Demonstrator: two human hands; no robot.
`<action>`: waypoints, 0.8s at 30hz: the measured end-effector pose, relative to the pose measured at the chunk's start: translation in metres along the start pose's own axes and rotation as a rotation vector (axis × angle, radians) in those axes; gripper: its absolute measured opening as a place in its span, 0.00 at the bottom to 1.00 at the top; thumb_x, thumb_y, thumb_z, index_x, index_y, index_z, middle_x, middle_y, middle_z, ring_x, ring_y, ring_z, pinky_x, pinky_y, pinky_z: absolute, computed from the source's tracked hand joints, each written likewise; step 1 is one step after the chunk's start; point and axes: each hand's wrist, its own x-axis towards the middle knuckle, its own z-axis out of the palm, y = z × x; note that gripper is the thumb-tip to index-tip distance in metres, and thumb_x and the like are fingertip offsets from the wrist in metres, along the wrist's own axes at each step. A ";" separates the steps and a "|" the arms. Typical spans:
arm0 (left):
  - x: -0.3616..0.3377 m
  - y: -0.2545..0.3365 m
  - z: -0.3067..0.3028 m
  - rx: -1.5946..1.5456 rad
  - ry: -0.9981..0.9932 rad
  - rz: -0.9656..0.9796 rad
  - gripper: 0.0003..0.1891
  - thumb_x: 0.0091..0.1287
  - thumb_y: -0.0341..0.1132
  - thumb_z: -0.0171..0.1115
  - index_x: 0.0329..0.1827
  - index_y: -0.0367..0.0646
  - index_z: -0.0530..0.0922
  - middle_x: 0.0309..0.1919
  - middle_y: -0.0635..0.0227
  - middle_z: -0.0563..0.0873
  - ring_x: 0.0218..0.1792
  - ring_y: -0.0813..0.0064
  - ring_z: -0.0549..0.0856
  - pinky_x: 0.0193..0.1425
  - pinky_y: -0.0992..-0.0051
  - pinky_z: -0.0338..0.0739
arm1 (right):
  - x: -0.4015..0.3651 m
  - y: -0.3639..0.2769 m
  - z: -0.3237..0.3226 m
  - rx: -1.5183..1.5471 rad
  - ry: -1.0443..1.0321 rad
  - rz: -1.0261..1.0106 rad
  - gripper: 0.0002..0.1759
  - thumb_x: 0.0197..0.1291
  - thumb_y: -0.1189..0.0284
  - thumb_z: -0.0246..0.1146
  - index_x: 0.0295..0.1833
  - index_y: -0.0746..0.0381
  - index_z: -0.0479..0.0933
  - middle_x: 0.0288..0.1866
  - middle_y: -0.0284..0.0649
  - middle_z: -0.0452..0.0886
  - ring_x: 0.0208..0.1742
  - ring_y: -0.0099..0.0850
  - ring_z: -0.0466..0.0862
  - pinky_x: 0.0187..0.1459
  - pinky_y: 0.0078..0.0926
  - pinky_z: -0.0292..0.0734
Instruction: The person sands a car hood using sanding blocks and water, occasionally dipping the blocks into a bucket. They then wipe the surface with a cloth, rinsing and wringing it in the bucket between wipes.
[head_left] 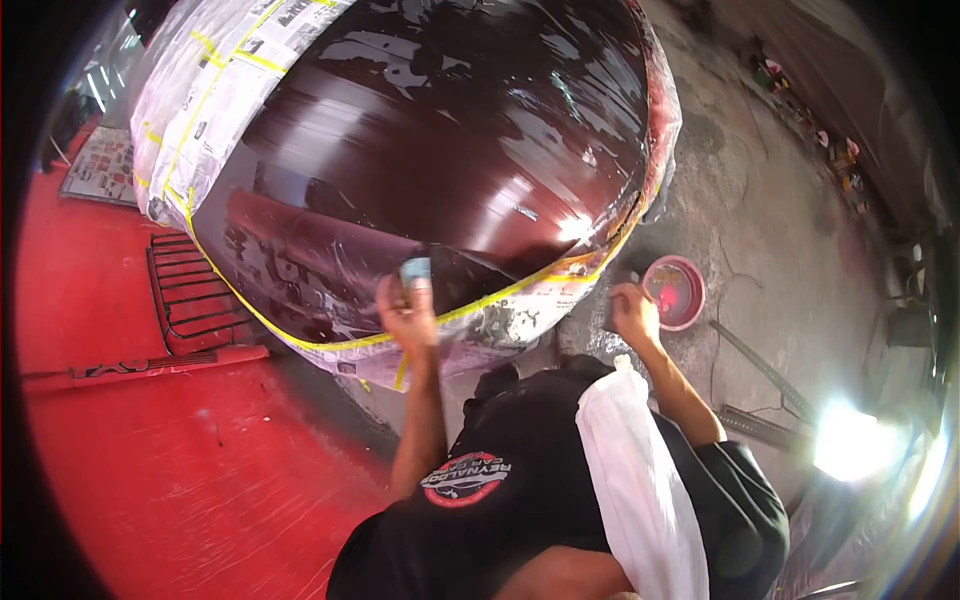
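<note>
A wet, dark maroon car panel [400, 180] curves in front of me, with newspaper and yellow tape around its edge. My left hand [408, 312] is closed around a small pale blue-grey pad [416, 270], right at the panel's lower edge near the tape [480, 303]. My right hand [638, 315] hangs apart from the panel, beside a pink bucket [676, 292] of reddish liquid. Its fingers are curled at a dark grey piece [611, 312]; I cannot tell what kind of thing that is.
A black metal rack [195, 293] and a red car part [170, 366] lie to the left by red sheeting [200, 470]. A bright lamp [855, 443] and perforated metal bars [765, 372] are at the right on the concrete floor [770, 240]. White cloth [640, 460] hangs over my front.
</note>
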 end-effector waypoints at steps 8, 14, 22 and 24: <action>-0.094 0.049 0.066 0.312 -0.374 0.343 0.22 0.54 0.23 0.71 0.54 0.40 0.79 0.56 0.55 0.81 0.58 0.52 0.78 0.62 0.57 0.73 | 0.025 -0.159 -0.010 0.978 -0.559 0.103 0.25 0.73 0.53 0.59 0.53 0.67 0.79 0.46 0.39 0.79 0.45 0.28 0.79 0.50 0.24 0.74; -0.111 0.060 0.052 0.082 -0.744 0.342 0.30 0.50 0.15 0.64 0.58 0.38 0.69 0.63 0.50 0.74 0.65 0.49 0.77 0.69 0.57 0.73 | 0.023 -0.162 -0.006 1.174 -0.375 0.532 0.20 0.70 0.56 0.62 0.41 0.64 0.80 0.31 0.33 0.80 0.32 0.21 0.77 0.36 0.27 0.72; -0.049 0.047 0.033 -0.421 -0.805 -0.901 0.20 0.81 0.45 0.49 0.67 0.43 0.71 0.53 0.71 0.81 0.51 0.82 0.80 0.59 0.75 0.75 | -0.001 -0.170 0.000 1.220 -0.478 0.340 0.28 0.71 0.55 0.63 0.61 0.69 0.75 0.47 0.39 0.82 0.48 0.26 0.79 0.52 0.27 0.74; -0.032 0.034 0.019 -0.653 -0.992 -1.317 0.22 0.82 0.49 0.47 0.68 0.44 0.72 0.51 0.73 0.83 0.51 0.80 0.81 0.58 0.74 0.76 | -0.011 -0.169 0.019 1.142 -0.597 0.279 0.32 0.71 0.53 0.62 0.66 0.69 0.71 0.52 0.40 0.82 0.54 0.27 0.78 0.58 0.27 0.73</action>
